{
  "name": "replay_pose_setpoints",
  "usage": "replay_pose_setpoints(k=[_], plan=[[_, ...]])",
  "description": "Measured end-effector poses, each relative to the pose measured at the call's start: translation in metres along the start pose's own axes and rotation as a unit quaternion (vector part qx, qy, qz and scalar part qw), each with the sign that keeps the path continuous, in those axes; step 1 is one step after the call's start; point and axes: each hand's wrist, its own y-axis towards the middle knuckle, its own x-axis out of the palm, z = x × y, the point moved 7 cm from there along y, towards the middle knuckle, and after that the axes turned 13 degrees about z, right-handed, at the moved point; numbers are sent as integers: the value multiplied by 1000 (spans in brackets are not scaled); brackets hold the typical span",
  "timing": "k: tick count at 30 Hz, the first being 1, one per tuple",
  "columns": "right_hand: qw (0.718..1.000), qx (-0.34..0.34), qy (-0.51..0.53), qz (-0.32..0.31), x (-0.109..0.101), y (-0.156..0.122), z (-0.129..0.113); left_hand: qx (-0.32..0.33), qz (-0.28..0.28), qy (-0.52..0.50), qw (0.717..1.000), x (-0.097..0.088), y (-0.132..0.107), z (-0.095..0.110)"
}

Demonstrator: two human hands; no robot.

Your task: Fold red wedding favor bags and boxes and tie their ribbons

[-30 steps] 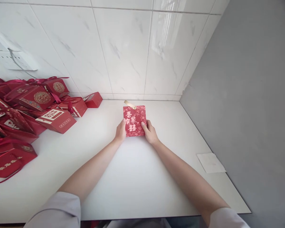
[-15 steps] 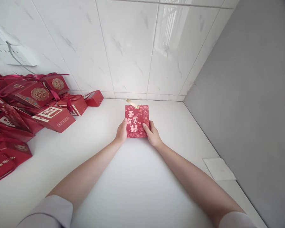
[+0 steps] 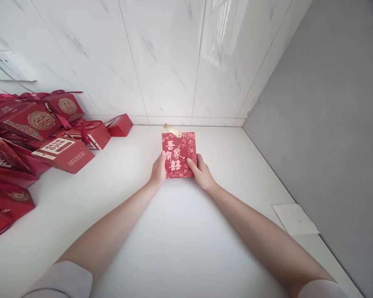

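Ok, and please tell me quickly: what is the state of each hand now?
Left hand: closed, holding the left side of the red printed packet.
Right hand: closed, holding its right side, thumb on the front.

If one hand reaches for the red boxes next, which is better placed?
Left, I'd judge. The left hand holds the red packet on the side nearer the red boxes; the right hand grips the opposite side and could probably hold it alone.
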Motion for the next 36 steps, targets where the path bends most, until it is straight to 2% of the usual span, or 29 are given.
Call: replay_pose_setpoints(k=[7, 36], plan=[[1000, 9, 9, 14, 1, 0, 4, 18, 9, 27, 999, -3, 1, -3], [1000, 21, 8, 16, 1, -1, 3, 17, 18, 41, 999, -1, -5, 1]])
